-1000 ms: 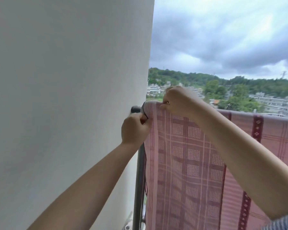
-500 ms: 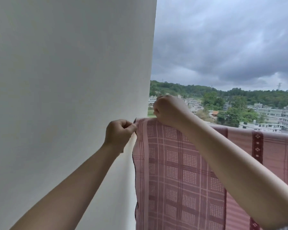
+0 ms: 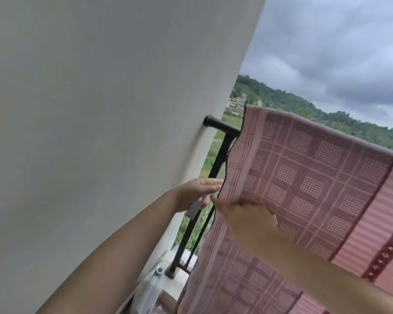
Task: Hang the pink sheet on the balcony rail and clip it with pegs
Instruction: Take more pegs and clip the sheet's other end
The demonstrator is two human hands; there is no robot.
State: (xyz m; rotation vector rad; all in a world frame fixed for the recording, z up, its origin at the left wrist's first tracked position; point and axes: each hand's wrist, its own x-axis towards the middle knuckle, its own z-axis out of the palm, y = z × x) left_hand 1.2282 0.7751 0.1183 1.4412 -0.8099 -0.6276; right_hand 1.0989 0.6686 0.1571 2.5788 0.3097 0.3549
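Sheet (image 3: 309, 177): draped over rail (image 3: 222, 127). My right hand (image 3: 247, 220): fingers gripping its left edge. My left hand (image 3: 195, 193): fingers extended, a grey peg (image 3: 193, 209) under them.

Both forearms reach up and forward from the bottom of the head view, bare to past the wrist. The left hand (image 3: 196, 193) sits higher and further left, palm turned inward, its fingers held nearly straight and together, pointing right; a small pale object shows just under its palm, too blurred to name. The right hand (image 3: 247, 219) is just below and right of it, back toward the camera, fingers curled upward and pinching the sheet edge. The two hands nearly meet at the fingertips.
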